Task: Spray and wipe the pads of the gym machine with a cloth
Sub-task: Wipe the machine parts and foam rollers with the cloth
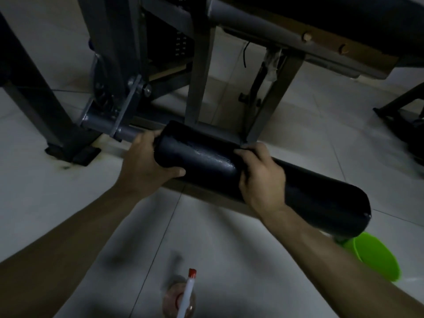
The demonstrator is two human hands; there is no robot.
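Pale floor tiles [68, 214] spread beneath the dim grey machine frame [199, 65]. Our left hand [146, 164] grips the end of the black roller pad [309, 191], and our right hand [261, 175] curls its fingers over the pad's middle. The spray bottle [187, 292] is cut off at the bottom edge, and a green basin [378, 260] sits half-hidden behind the pad.

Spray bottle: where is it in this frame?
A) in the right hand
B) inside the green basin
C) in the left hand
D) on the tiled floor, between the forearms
D: the spray bottle stands on the floor at the bottom edge, while the left hand and the right hand both grip the black roller pad.
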